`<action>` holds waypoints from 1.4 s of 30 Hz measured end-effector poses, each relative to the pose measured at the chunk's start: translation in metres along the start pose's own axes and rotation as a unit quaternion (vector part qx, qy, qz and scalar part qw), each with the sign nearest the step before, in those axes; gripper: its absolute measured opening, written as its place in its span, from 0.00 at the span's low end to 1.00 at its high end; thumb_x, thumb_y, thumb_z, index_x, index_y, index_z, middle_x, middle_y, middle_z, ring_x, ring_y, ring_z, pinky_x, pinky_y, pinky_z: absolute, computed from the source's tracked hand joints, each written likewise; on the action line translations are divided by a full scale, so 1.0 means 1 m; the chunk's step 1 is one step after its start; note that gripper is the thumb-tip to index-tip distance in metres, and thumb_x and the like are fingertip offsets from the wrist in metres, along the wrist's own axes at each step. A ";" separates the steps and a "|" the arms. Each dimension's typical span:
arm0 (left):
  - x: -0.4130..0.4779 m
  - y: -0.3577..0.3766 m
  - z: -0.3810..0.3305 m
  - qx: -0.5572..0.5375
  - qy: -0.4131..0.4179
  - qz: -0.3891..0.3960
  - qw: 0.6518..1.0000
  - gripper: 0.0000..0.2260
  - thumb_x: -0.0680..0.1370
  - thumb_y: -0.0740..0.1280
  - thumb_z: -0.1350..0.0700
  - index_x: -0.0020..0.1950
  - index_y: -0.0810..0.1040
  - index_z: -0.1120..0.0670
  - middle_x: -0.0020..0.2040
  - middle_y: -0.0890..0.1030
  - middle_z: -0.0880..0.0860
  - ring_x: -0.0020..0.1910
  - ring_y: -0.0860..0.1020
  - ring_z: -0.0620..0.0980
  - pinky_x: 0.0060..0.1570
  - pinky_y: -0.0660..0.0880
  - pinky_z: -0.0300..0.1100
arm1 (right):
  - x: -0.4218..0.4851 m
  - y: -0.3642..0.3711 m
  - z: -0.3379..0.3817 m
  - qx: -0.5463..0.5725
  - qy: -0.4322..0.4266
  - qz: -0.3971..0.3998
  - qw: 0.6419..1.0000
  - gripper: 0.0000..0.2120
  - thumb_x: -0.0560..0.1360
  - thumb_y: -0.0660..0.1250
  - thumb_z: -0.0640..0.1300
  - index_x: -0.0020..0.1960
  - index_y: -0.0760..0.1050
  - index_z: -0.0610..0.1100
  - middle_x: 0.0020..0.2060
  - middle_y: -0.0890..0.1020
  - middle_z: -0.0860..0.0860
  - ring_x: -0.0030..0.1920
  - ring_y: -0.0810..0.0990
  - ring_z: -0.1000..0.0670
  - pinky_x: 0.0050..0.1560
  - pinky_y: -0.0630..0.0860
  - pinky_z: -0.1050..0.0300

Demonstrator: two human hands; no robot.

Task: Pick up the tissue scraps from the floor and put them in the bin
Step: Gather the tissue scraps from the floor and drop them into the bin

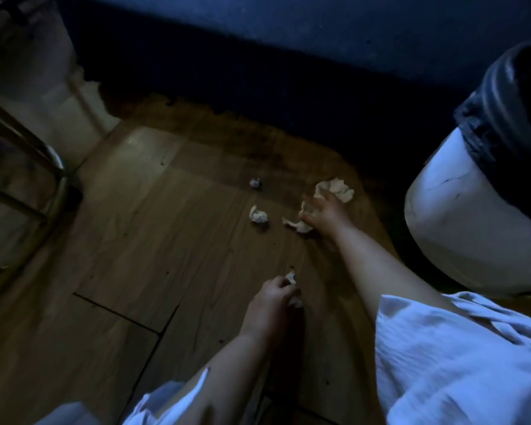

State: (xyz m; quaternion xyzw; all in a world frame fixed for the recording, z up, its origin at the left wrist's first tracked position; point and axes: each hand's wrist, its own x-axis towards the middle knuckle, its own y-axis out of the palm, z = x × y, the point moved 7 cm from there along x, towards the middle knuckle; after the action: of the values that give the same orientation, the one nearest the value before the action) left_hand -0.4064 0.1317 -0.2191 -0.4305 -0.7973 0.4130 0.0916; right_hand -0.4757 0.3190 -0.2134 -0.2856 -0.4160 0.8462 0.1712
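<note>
At the far left stands a dark metal tube frame [34, 167], with a pale wall [59, 96] behind it. A brown wood-plank floor [135, 240] fills the middle, and a dark blue fabric drape [288, 41] hangs along its far edge.

2 loose pieces lie on the floor near each other. The farther one is a small white crumpled tissue ball [255, 183], and the nearer is a white crumpled tissue scrap [258, 215].

The left hand [273, 297] is low over the planks. Its grip is closed, with the fingers curled round a little white tissue bit [291, 277] that pokes out above the knuckles.

The right hand [327, 210] reaches farther out, its arm bare below a loose pale sleeve [442, 348]. Its fingers point down onto a flat torn white tissue piece [301, 225]. A large crumpled white tissue wad [337, 188] lies against the fingertips on the far side. The hand is blurred, so I cannot tell whether this grip has closed on either piece or only touches them.

At the right edge a round white plastic bin [460, 216], lined with a black bag [485, 118], stands near the right forearm.
</note>
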 end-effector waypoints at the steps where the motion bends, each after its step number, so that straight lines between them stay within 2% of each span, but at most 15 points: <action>1: 0.001 -0.005 0.005 -0.003 -0.006 -0.017 1.000 0.16 0.77 0.65 0.54 0.65 0.73 0.48 0.67 0.69 0.49 0.65 0.70 0.45 0.60 0.71 0.36 | -0.001 0.006 0.001 -0.031 -0.019 0.010 0.999 0.23 0.75 0.66 0.47 0.69 0.69 0.45 0.73 0.64 0.46 0.72 0.63 0.44 0.72 0.62 0.51; 5: 0.009 -0.028 0.028 -0.024 -0.082 -0.043 0.995 0.18 0.77 0.65 0.52 0.67 0.71 0.51 0.69 0.68 0.52 0.65 0.70 0.48 0.63 0.71 0.42 | -0.021 0.013 -0.001 -0.062 -0.094 -0.016 0.993 0.16 0.78 0.61 0.40 0.66 0.71 0.42 0.65 0.73 0.45 0.66 0.72 0.46 0.57 0.66 0.65; 8: 0.012 -0.033 0.032 0.017 -0.078 0.003 0.997 0.25 0.74 0.68 0.48 0.70 0.67 0.49 0.72 0.63 0.50 0.70 0.64 0.48 0.68 0.67 0.43 | -0.039 0.013 -0.013 -0.080 -0.116 -0.031 0.989 0.15 0.79 0.60 0.42 0.65 0.72 0.42 0.65 0.74 0.47 0.66 0.72 0.49 0.61 0.65 0.64; 10: 0.014 -0.028 0.033 0.048 -0.064 0.045 0.996 0.26 0.74 0.69 0.51 0.71 0.66 0.48 0.72 0.62 0.49 0.71 0.62 0.48 0.69 0.65 0.41 | -0.047 0.013 -0.025 -0.097 -0.126 -0.029 0.987 0.15 0.79 0.60 0.43 0.64 0.74 0.43 0.66 0.74 0.47 0.66 0.72 0.49 0.64 0.66 0.61; 12: 0.015 -0.023 0.033 0.011 -0.071 0.049 0.996 0.22 0.75 0.68 0.55 0.69 0.69 0.51 0.71 0.65 0.51 0.70 0.65 0.50 0.68 0.66 0.43 | -0.055 0.012 -0.036 -0.111 -0.118 -0.014 0.987 0.15 0.79 0.60 0.43 0.63 0.75 0.43 0.64 0.75 0.46 0.64 0.73 0.49 0.64 0.67 0.61; 15: 0.019 -0.027 0.030 -0.048 -0.104 -0.017 0.993 0.13 0.76 0.67 0.58 0.59 0.78 0.56 0.63 0.75 0.56 0.63 0.73 0.55 0.63 0.71 0.48 | -0.067 0.005 -0.039 -0.090 -0.114 -0.006 0.989 0.14 0.77 0.63 0.42 0.61 0.77 0.41 0.60 0.79 0.45 0.61 0.76 0.48 0.61 0.69 0.61; 18: 0.024 -0.040 0.019 -0.057 -0.116 -0.053 0.990 0.11 0.74 0.69 0.59 0.56 0.80 0.56 0.59 0.77 0.56 0.59 0.76 0.54 0.59 0.72 0.44 | -0.083 -0.035 -0.026 -0.018 -0.100 -0.088 0.991 0.12 0.75 0.66 0.40 0.58 0.79 0.42 0.58 0.80 0.46 0.58 0.78 0.50 0.57 0.71 0.63; 22: 0.030 -0.064 -0.003 -0.093 -0.106 -0.087 0.986 0.12 0.73 0.69 0.62 0.57 0.79 0.57 0.58 0.76 0.54 0.57 0.76 0.52 0.56 0.75 0.45 | -0.128 -0.124 0.021 0.129 -0.178 -0.197 0.955 0.10 0.72 0.69 0.37 0.53 0.81 0.39 0.51 0.81 0.49 0.48 0.78 0.62 0.48 0.70 0.78; 27: 0.040 -0.080 -0.024 -0.132 -0.124 -0.105 0.978 0.11 0.73 0.69 0.63 0.56 0.79 0.58 0.56 0.77 0.55 0.56 0.77 0.53 0.57 0.75 0.49 | -0.191 -0.245 0.055 0.198 -0.249 -0.346 0.883 0.10 0.73 0.69 0.37 0.54 0.80 0.39 0.48 0.79 0.54 0.48 0.78 0.65 0.52 0.72 0.74; 29: 0.049 -0.085 -0.035 -0.148 -0.126 -0.119 0.974 0.11 0.73 0.69 0.63 0.55 0.79 0.59 0.55 0.78 0.56 0.55 0.77 0.54 0.57 0.76 0.51 | -0.200 -0.284 0.047 0.184 -0.230 -0.404 0.866 0.10 0.73 0.69 0.37 0.54 0.80 0.39 0.49 0.79 0.53 0.48 0.78 0.64 0.53 0.71 0.75; 31: 0.056 -0.089 -0.051 -0.137 -0.112 -0.124 0.976 0.11 0.73 0.69 0.62 0.55 0.79 0.59 0.55 0.78 0.56 0.55 0.77 0.53 0.57 0.76 0.48 | -0.194 -0.309 0.031 0.154 -0.168 -0.426 0.876 0.09 0.73 0.69 0.38 0.52 0.81 0.38 0.48 0.81 0.50 0.49 0.78 0.59 0.51 0.70 0.77; 34: 0.064 -0.091 -0.070 -0.137 -0.082 -0.123 0.980 0.12 0.74 0.68 0.63 0.57 0.78 0.57 0.57 0.77 0.56 0.56 0.76 0.53 0.57 0.76 0.47 | -0.170 -0.313 -0.002 0.124 -0.039 -0.377 0.917 0.09 0.75 0.66 0.38 0.53 0.81 0.38 0.49 0.83 0.45 0.51 0.80 0.51 0.47 0.71 0.73; 37: 0.070 -0.091 -0.075 -0.145 -0.071 -0.121 0.979 0.15 0.74 0.68 0.63 0.60 0.76 0.56 0.60 0.76 0.57 0.58 0.76 0.53 0.58 0.76 0.48 | -0.154 -0.299 -0.021 0.130 0.055 -0.278 0.950 0.12 0.77 0.63 0.40 0.58 0.78 0.42 0.55 0.80 0.48 0.58 0.77 0.49 0.47 0.70 0.66; 39: 0.072 -0.090 -0.074 -0.145 -0.073 -0.123 0.979 0.16 0.74 0.68 0.63 0.62 0.75 0.56 0.61 0.76 0.56 0.58 0.76 0.52 0.58 0.76 0.46 | -0.154 -0.296 -0.024 0.106 0.072 -0.272 0.954 0.12 0.77 0.62 0.41 0.59 0.78 0.44 0.56 0.79 0.49 0.58 0.76 0.49 0.46 0.68 0.65; 42: 0.076 -0.089 -0.066 -0.136 -0.080 -0.132 0.979 0.17 0.74 0.67 0.63 0.63 0.74 0.56 0.62 0.74 0.55 0.59 0.74 0.52 0.56 0.72 0.40 | -0.165 -0.301 -0.010 0.050 0.018 -0.362 0.931 0.11 0.77 0.62 0.42 0.57 0.79 0.43 0.56 0.80 0.47 0.57 0.77 0.50 0.50 0.68 0.64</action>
State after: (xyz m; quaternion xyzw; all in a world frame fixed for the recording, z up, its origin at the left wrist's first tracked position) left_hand -0.4742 0.2017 -0.1272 -0.2957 -0.9005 0.3181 0.0221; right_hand -0.3257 0.4174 0.0794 -0.1220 -0.4449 0.7416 0.4871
